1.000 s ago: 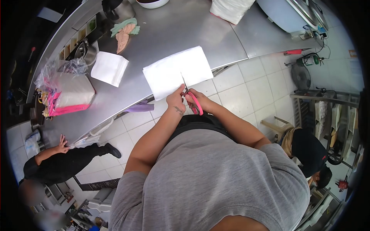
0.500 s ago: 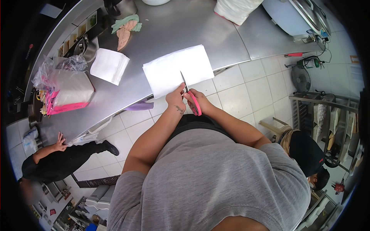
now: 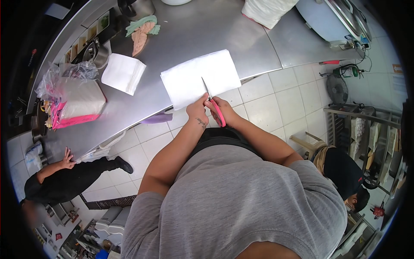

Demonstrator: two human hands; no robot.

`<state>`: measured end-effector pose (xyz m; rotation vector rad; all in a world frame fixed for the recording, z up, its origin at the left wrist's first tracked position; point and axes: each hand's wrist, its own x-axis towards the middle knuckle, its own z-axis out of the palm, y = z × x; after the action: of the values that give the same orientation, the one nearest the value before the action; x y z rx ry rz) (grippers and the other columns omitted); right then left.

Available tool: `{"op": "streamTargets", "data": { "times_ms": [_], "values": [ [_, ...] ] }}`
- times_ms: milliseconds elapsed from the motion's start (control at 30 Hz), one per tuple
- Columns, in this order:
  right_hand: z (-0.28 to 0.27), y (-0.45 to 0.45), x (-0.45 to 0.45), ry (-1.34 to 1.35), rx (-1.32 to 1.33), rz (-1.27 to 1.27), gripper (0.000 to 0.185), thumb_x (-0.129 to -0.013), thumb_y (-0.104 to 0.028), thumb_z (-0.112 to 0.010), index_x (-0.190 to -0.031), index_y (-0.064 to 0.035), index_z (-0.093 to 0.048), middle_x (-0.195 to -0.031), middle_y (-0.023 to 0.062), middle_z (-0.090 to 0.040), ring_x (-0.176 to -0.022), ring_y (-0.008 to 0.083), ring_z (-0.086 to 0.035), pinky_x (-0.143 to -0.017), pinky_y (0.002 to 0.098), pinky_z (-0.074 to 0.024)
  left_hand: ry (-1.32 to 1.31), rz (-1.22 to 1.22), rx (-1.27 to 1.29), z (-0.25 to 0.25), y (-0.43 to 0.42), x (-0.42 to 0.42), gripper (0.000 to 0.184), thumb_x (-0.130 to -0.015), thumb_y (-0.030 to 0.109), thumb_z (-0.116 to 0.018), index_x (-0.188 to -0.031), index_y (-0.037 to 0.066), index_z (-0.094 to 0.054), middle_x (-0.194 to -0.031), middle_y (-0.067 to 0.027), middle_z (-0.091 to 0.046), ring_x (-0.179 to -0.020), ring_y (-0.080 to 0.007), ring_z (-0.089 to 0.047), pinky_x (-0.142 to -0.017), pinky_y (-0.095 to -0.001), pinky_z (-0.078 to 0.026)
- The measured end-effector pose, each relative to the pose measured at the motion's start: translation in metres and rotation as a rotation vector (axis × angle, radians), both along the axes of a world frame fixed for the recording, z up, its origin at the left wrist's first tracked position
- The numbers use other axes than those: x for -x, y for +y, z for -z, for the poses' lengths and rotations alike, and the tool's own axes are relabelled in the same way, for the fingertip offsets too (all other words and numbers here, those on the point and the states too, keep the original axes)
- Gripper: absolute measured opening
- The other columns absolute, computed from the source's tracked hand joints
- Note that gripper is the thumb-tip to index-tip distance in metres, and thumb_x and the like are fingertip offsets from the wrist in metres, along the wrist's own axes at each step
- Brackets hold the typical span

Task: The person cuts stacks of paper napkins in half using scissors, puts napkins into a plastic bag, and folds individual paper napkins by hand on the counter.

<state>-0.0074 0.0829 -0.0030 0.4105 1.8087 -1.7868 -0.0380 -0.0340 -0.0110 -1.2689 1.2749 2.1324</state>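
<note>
A pair of scissors [image 3: 221,115] with pink handles is in my right hand [image 3: 224,109], its fingers closed around the grips. The blade lies over a white stack of paper sheets [image 3: 189,82], pointing away from me towards the middle. My left hand [image 3: 198,106] pinches the near edge of the stack just left of the blade, thumb on top. The paper rests partly on the steel counter and overhangs its front edge. Whatever part of the scissors lies under the paper is hidden.
On the steel counter [image 3: 202,28] are another white paper stack [image 3: 123,73], a pink-and-clear pack [image 3: 82,103], cloths [image 3: 140,34] and a white bag [image 3: 269,11]. One person [image 3: 77,179] stands at left; another person's dark cap [image 3: 343,170] shows at right.
The scissor blade reaches very slightly further onto the paper. Both hands keep almost the same place and hold.
</note>
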Motion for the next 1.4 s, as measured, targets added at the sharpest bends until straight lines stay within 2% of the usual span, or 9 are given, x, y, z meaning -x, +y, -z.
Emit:
{"op": "streamTargets", "data": {
  "times_ms": [467,567,667,733,800,900,1100,1233,1400],
  "values": [
    [0.003,0.003,0.012,-0.029,-0.016,-0.009,0.053,-0.086,-0.054,-0.062,-0.085,-0.0013,-0.056,-0.056,0.0032,-0.051,-0.045,0.0114,-0.051,-0.039,0.0253,-0.0403,0.018,0.109,-0.030,0.010,-0.007,-0.010,0.016,-0.078,0.022,-0.077,-0.080,0.012,-0.064,-0.073,0.0049,-0.060,-0.066,-0.0090,-0.051,-0.061,-0.0286,-0.036],
    [-0.006,0.010,0.011,-0.014,-0.004,0.008,0.049,-0.085,-0.049,-0.066,-0.084,-0.0016,-0.057,-0.058,0.0029,-0.051,-0.047,0.0105,-0.050,-0.040,0.0248,-0.0393,-0.035,0.627,-0.365,-0.011,-0.047,-0.017,0.022,-0.083,0.030,-0.072,-0.085,0.011,-0.063,-0.080,-0.0005,-0.064,-0.074,-0.0079,-0.054,-0.064,-0.0275,-0.038],
    [-0.029,0.026,0.008,0.054,-0.121,-0.102,0.044,-0.084,-0.044,-0.069,-0.085,-0.0018,-0.056,-0.059,0.0021,-0.051,-0.048,0.0094,-0.048,-0.041,0.0241,-0.0379,0.300,1.189,0.340,-0.120,-0.057,0.007,0.036,-0.086,0.038,-0.067,-0.091,0.003,-0.063,-0.090,-0.0095,-0.064,-0.086,-0.0197,-0.061,-0.065,-0.0309,-0.047],
    [-0.056,0.037,-0.001,0.002,-0.027,-0.183,0.040,-0.085,-0.040,-0.070,-0.087,-0.0024,-0.057,-0.061,0.0007,-0.049,-0.050,0.0085,-0.046,-0.043,0.0240,-0.0381,0.888,0.881,0.942,-0.123,-0.071,0.034,0.054,-0.085,0.045,-0.065,-0.111,-0.001,-0.058,-0.109,-0.0175,-0.063,-0.103,-0.0294,-0.059,-0.087,-0.0374,-0.046],
    [-0.074,0.046,-0.004,0.056,-0.003,-0.265,0.039,-0.085,-0.039,-0.069,-0.088,-0.0027,-0.057,-0.062,0.0002,-0.048,-0.050,0.0082,-0.046,-0.043,0.0241,-0.0378,1.031,0.811,1.153,-0.124,-0.082,0.076,0.076,-0.083,0.048,-0.067,-0.135,-0.001,-0.043,-0.122,-0.0227,-0.057,-0.114,-0.0345,-0.053,-0.100,-0.0403,-0.037],
    [-0.113,0.058,-0.007,0.058,-0.004,-0.322,0.031,-0.089,-0.030,-0.065,-0.088,-0.0017,-0.055,-0.063,-0.0004,-0.048,-0.054,0.0082,-0.049,-0.048,0.0237,-0.0414,0.656,0.919,0.679,-0.128,-0.081,0.097,0.086,-0.081,0.048,-0.068,-0.146,0.007,-0.030,-0.125,-0.0230,-0.055,-0.118,-0.0327,-0.051,-0.102,-0.0395,-0.035],
    [-0.142,0.081,-0.021,0.136,-0.046,-0.340,0.035,-0.087,-0.035,-0.066,-0.092,-0.0017,-0.056,-0.068,-0.0001,-0.051,-0.057,0.0083,-0.048,-0.052,0.0240,-0.0415,0.827,1.171,0.050,-0.198,-0.065,0.089,0.075,-0.076,0.010,-0.075,-0.143,0.015,-0.042,-0.115,-0.0139,-0.062,-0.107,-0.0176,-0.056,-0.097,-0.0302,-0.040],
    [-0.152,0.082,-0.035,0.256,-0.004,-0.349,0.037,-0.088,-0.035,-0.066,-0.101,-0.0013,-0.058,-0.077,0.0017,-0.057,-0.067,0.0100,-0.052,-0.061,0.0256,-0.0449,0.996,1.426,0.394,-0.247,-0.053,0.077,0.053,-0.070,-0.003,-0.074,-0.120,0.010,-0.065,-0.111,-0.0047,-0.065,-0.102,-0.0142,-0.057,-0.094,-0.0267,-0.042],
    [-0.170,0.075,-0.040,0.362,0.018,-0.338,0.039,-0.088,-0.032,-0.066,-0.109,0.0005,-0.057,-0.090,0.0052,-0.062,-0.082,0.0133,-0.055,-0.076,0.0291,-0.0466,1.113,1.481,0.419,-0.279,-0.048,0.071,0.060,-0.066,-0.005,-0.074,-0.123,0.009,-0.063,-0.114,-0.0056,-0.062,-0.106,-0.0162,-0.055,-0.096,-0.0276,-0.040]
  ]
}}
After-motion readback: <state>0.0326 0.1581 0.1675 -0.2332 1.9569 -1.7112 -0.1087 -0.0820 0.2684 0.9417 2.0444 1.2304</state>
